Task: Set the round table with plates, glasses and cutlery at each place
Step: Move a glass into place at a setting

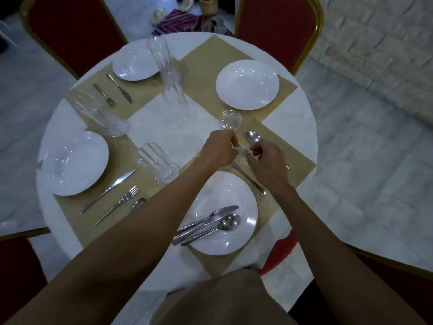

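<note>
While the left hand (220, 148) grips a glass (230, 120) and the right hand (266, 160) pinches a spoon (253, 137), the near place seems underway; next both need setting beside its plate (243, 198).

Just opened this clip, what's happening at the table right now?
A person is laying a round table. The left hand grips a glass and the right hand pinches a spoon, both above the placemat just beyond the near plate, which has cutlery lying on it. The left-side plate already has a knife and fork beside it; the far right plate has neither.
</note>
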